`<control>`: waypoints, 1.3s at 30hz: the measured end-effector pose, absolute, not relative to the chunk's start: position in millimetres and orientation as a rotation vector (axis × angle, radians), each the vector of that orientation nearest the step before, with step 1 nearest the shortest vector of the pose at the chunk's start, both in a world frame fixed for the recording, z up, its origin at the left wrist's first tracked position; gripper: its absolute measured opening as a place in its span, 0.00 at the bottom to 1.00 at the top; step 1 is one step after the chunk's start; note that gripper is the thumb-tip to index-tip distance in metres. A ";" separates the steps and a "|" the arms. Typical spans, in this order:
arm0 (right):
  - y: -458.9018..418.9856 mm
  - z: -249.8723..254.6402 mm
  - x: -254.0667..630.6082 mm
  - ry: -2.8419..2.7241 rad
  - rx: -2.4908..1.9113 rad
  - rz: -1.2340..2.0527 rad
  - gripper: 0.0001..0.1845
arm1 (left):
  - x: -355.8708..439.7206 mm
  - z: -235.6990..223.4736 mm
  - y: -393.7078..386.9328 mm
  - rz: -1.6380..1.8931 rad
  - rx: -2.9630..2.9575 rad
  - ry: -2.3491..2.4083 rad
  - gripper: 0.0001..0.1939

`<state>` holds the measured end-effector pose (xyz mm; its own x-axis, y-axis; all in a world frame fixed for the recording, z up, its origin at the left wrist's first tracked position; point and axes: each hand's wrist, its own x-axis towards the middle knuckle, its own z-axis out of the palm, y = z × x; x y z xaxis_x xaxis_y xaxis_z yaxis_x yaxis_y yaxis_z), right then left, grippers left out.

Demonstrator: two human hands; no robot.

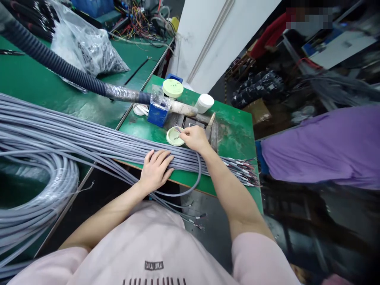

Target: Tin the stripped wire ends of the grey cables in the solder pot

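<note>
My left hand [156, 168] rests palm down on a thick bundle of grey cables [118, 143], its fingers spread. In a pinch, my right hand [194, 139] holds the end of one grey cable [198, 176], which loops down over the table's front edge. Thin bare wires [178, 128] stick out from the fingertips above a shallow pale-yellow dish [173, 137]. Whether the wire tips touch what is in the dish, I cannot tell. The bundle's stripped ends [245, 171] fan out to the right, beyond my right forearm.
A ribbed hose [80, 79] runs to a blue block [158, 114] behind the dish. A round yellow lid [172, 88] and a white cup [204, 103] stand on the green table [234, 122]. Coiled cable [59, 186] lies left. A person in purple [323, 148] is at right.
</note>
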<state>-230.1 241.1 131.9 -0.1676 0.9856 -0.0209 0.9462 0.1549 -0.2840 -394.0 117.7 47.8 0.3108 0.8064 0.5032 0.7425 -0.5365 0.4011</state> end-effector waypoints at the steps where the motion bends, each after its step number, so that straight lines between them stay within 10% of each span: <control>1: 242.2 130.6 -231.1 -2.266 -1.924 0.330 0.13 | -394.3 47.6 117.9 1.035 2.464 1.459 0.21; 39: 278.1 125.9 -179.2 -2.452 -2.255 -0.291 0.18 | -394.5 45.9 118.7 1.021 2.474 1.461 0.20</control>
